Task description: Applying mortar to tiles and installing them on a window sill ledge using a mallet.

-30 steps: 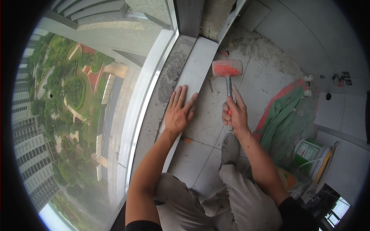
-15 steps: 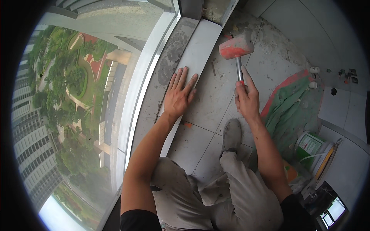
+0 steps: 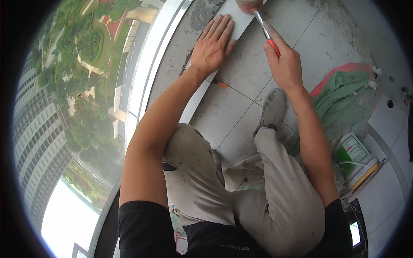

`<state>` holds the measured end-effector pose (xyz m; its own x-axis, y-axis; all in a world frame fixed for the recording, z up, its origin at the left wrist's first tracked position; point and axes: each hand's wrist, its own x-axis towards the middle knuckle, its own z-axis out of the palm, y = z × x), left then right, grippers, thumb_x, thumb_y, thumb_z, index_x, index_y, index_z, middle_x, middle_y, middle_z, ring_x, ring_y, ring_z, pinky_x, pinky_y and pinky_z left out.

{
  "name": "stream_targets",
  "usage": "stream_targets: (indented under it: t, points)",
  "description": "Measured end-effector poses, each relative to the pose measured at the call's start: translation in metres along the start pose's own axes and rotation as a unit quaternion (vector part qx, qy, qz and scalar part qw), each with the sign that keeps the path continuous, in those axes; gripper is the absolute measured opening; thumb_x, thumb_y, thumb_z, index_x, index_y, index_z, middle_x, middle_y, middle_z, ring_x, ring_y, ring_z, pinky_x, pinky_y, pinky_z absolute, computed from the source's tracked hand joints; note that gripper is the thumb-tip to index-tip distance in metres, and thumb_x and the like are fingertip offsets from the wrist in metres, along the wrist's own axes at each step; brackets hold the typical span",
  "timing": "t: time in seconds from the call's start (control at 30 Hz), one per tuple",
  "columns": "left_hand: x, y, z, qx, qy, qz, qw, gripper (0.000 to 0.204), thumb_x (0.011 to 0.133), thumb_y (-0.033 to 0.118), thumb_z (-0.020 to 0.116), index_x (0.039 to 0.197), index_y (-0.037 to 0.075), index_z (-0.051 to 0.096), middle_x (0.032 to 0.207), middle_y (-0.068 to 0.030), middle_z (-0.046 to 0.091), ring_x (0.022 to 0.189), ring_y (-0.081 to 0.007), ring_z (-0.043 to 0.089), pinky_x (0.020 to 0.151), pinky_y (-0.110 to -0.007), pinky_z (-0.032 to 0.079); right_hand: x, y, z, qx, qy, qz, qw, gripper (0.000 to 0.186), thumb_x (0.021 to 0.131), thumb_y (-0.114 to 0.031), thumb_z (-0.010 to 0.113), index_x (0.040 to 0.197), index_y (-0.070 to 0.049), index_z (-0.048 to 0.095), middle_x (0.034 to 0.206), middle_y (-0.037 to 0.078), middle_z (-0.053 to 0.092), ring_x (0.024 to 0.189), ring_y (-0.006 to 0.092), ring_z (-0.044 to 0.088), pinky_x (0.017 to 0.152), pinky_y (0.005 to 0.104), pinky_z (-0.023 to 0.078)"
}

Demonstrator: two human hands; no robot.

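My left hand [image 3: 210, 48] lies flat on a narrow white slab [image 3: 242, 24], its fingers stretched and slightly apart. The slab runs alongside a grey sill strip [image 3: 198, 15] with rough darker patches, beside the window. My right hand [image 3: 285, 64] grips the red and steel handle of a mallet [image 3: 260, 20]. The mallet's dusty red head is at the top edge of the picture, over the slab's far part and partly cut off; whether it touches the slab I cannot tell.
Grey floor tiles [image 3: 238, 112] surround my shoe. A crumpled green and red cloth [image 3: 340, 94] lies on the right, near a green and white bucket [image 3: 350, 157]. A window [image 3: 81, 107] fills the left, showing buildings and greenery far below. A small orange piece [image 3: 221, 85] lies by the slab.
The view has shifted, so hands and slab sit higher in the picture and more of my legs shows. The mallet head has moved left, from over the tiles to over the slab.
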<state>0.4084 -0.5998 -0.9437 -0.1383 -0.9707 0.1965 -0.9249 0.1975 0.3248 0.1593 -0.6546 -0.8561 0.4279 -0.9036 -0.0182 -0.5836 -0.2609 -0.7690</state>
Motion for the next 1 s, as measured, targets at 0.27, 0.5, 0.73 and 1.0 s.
stream_targets:
  t: [0.27, 0.5, 0.73, 1.0]
  points:
    - [0.005, 0.001, -0.001, 0.01, -0.003, -0.002, 1.0, 0.065, 0.117, 0.039, 0.059, 0.172, 0.007, 0.048, 0.182, -0.0136, 0.043, 0.171, -0.0297, 0.035, 0.143, -0.046, 0.025, -0.001, 0.003, -0.003, -0.03, 0.002, -0.003, 1.0, 0.054, 0.112, -0.015, 0.066, 0.165, -0.013, 0.061, 0.101, 0.021, 0.079, 0.091, 0.0395, 0.078, 0.086, 0.0486, 0.062]
    - [0.006, 0.006, -0.01, 0.003, -0.034, -0.01, 0.999, 0.067, 0.117, 0.037, 0.059, 0.174, 0.005, 0.045, 0.184, -0.0157, 0.04, 0.172, -0.0326, 0.033, 0.143, -0.047, 0.024, 0.001, 0.006, 0.001, 0.005, 0.044, -0.022, 0.999, 0.057, 0.112, -0.014, 0.066, 0.168, -0.014, 0.057, 0.099, 0.022, 0.078, 0.089, 0.0409, 0.077, 0.082, 0.05, 0.06]
    - [0.04, 0.02, 0.002, -0.008, -0.016, 0.012, 1.0, 0.071, 0.114, 0.034, 0.066, 0.175, 0.007, 0.044, 0.185, -0.0207, 0.036, 0.173, -0.0382, 0.031, 0.142, -0.052, 0.024, 0.018, -0.003, -0.017, 0.023, 0.018, 0.023, 0.999, 0.058, 0.112, -0.014, 0.066, 0.169, -0.015, 0.055, 0.097, 0.023, 0.076, 0.089, 0.0431, 0.075, 0.082, 0.0508, 0.058]
    - [0.047, 0.024, 0.001, 0.007, -0.036, -0.017, 0.999, 0.071, 0.115, 0.035, 0.063, 0.178, 0.011, 0.042, 0.186, -0.0218, 0.033, 0.173, -0.0407, 0.029, 0.141, -0.055, 0.023, 0.048, 0.002, -0.026, 0.03, 0.039, 0.038, 0.998, 0.059, 0.113, -0.014, 0.065, 0.171, -0.015, 0.053, 0.099, 0.024, 0.076, 0.091, 0.0447, 0.075, 0.083, 0.052, 0.058]
